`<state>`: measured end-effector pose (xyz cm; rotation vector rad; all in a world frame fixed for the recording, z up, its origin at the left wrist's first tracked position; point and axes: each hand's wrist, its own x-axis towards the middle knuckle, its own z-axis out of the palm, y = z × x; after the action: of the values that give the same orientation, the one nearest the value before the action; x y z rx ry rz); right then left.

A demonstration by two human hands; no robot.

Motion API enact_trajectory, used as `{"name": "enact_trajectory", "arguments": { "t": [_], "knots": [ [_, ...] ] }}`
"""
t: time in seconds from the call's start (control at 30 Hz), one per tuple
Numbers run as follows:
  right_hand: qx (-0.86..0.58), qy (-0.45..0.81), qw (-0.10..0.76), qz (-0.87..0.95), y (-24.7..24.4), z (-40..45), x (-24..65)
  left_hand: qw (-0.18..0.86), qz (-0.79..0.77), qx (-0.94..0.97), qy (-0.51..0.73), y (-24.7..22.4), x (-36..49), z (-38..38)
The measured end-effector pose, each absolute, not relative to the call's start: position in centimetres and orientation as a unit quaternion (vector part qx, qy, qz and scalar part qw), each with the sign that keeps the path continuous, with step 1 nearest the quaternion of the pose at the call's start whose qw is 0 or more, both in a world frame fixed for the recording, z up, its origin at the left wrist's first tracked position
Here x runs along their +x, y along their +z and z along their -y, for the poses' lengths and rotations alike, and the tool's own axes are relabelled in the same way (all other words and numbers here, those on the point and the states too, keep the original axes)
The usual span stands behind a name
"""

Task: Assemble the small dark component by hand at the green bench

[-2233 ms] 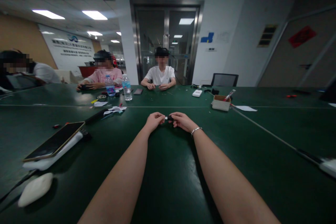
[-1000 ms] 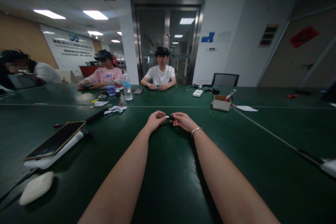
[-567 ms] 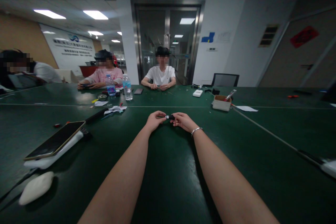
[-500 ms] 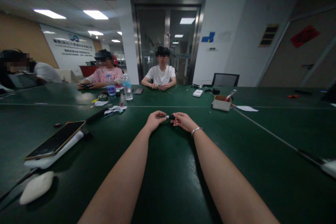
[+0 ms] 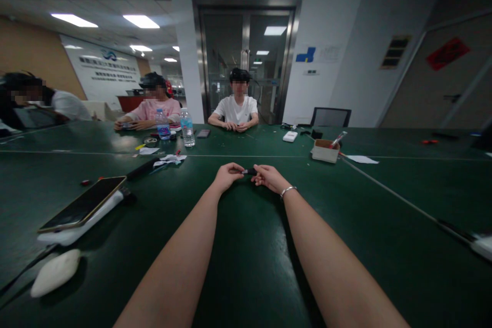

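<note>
A small black item with a silvery end (image 5: 249,171) is held between my two hands, just above the green table (image 5: 246,246). My left hand (image 5: 227,176) pinches its silvery left end between thumb and fingers. On the other side, my right hand (image 5: 269,178) grips the black part with thumb and forefinger, its other fingers curled beneath. A silver bracelet (image 5: 288,192) circles my right wrist. What exactly the small item is cannot be made out.
At left lie a phone (image 5: 84,204) on a white block and a pale mouse-shaped object (image 5: 56,272). Farther back stand two bottles (image 5: 187,128) and a small open box (image 5: 325,151). A person (image 5: 236,107) sits opposite; others sit at left.
The small item has turned slightly between my fingers, and its silvery end shows less brightly. Both hands stay in nearly the same place. The hands of the person opposite have shifted a little.
</note>
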<state>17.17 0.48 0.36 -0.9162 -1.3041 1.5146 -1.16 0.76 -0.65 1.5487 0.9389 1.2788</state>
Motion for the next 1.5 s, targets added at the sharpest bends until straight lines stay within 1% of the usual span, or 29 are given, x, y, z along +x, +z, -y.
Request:
{"name": "enact_trajectory", "arguments": {
  "t": [0.23,1.13,1.37,1.5],
  "knots": [
    [-0.361,0.623,0.452,0.527,0.07,-0.71,17.42,0.412,-0.390,0.644,0.513,-0.88,-1.35,-1.04],
    [-0.353,0.632,0.464,0.510,0.15,-0.53,17.56,0.404,-0.420,0.648,0.490,-1.23,-1.41,-1.39],
    [-0.362,0.632,0.456,0.512,0.14,-0.59,17.58,0.417,-0.425,0.647,0.477,-1.26,-1.23,-1.51],
    [-0.359,0.629,0.459,0.514,0.04,-0.67,17.56,0.401,-0.439,0.654,0.468,-1.33,-1.03,-1.49]
  ]
}}
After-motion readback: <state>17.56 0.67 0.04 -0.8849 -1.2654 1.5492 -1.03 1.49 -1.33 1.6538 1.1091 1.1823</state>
